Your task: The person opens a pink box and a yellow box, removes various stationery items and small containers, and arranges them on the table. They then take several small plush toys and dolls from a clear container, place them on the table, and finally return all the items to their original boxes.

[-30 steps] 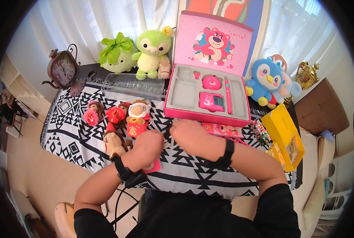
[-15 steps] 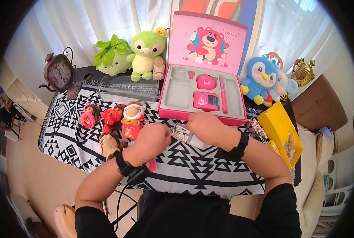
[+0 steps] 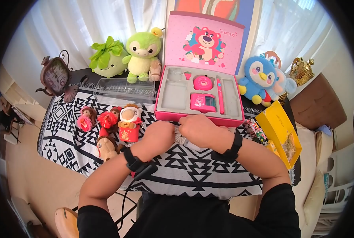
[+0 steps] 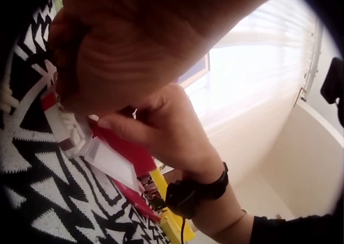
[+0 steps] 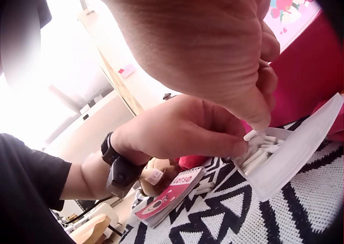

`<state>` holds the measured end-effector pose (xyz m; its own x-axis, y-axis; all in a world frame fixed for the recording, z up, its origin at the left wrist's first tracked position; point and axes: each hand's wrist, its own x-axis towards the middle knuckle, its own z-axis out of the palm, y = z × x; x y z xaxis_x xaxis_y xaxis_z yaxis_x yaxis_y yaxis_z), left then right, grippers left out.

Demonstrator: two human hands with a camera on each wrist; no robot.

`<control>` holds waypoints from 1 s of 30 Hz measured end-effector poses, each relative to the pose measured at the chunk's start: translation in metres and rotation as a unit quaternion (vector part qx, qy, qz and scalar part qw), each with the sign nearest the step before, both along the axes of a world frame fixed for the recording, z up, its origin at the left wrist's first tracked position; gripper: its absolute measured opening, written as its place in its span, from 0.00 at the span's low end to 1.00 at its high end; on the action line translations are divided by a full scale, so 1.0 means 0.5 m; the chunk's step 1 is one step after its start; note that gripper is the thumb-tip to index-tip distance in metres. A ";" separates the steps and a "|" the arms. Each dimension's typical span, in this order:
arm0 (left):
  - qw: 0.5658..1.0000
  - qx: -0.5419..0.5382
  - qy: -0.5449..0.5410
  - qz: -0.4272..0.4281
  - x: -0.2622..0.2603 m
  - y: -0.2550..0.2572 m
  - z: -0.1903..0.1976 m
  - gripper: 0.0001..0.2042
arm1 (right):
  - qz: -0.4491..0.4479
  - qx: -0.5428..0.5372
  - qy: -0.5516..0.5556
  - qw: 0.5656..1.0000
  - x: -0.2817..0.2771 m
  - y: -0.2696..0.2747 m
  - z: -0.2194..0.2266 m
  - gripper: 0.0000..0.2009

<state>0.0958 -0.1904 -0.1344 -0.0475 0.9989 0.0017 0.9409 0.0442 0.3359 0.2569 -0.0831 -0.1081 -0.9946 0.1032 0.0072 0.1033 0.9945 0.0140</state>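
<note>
A small clear plastic case (image 5: 249,170) filled with short white sticks (image 5: 260,157) lies on the patterned cloth, its translucent lid (image 5: 290,158) folded out. My left hand (image 3: 159,137) is at the case's left side, thumb and fingertips pinching its edge in the right wrist view. From the other side my right hand (image 3: 200,133) reaches over the case, fingers curled and thumb (image 5: 257,112) pointing down close above the sticks. I cannot tell whether a stick is between its fingers. In the head view both hands cover most of the case.
An open pink gift box (image 3: 173,116) stands just behind the hands. Several small plush toys (image 3: 130,119) lie left. A pink notebook (image 5: 169,195) is near my left wrist. A yellow box (image 3: 278,135) stands right; larger plush toys (image 3: 143,53) and a clock (image 3: 56,75) stand behind.
The right hand first moved right, uncovering the case of white sticks, then came back over it. The left hand has shifted right towards the case. The head view has turned slightly.
</note>
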 end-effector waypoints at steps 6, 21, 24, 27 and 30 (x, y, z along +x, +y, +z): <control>0.998 0.056 -0.022 0.000 -0.050 -0.063 0.030 0.06 | 0.017 -0.006 0.020 1.000 -0.026 -0.008 0.004 0.06; 0.999 -0.033 0.011 -0.002 -0.045 -0.111 -0.027 0.08 | 0.058 -0.045 -0.028 0.997 -0.056 -0.066 -0.009 0.06; 0.999 -0.033 0.010 0.001 -0.049 -0.106 -0.025 0.07 | 0.082 -0.078 0.007 0.994 -0.051 -0.108 -0.036 0.06; 0.999 -0.028 -0.011 0.012 -0.063 -0.106 -0.023 0.07 | 0.068 -0.123 0.036 0.989 -0.056 -0.138 -0.063 0.05; 0.999 -0.010 -0.028 0.025 -0.071 -0.114 -0.014 0.06 | 0.050 -0.126 0.012 0.991 -0.060 -0.146 -0.060 0.05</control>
<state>0.0602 -0.2476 -0.1413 -0.0971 0.9950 -0.0214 0.9168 0.0978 0.3872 0.2270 -0.1559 -0.1383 -0.9998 0.0064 0.0172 0.0021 0.9713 -0.2379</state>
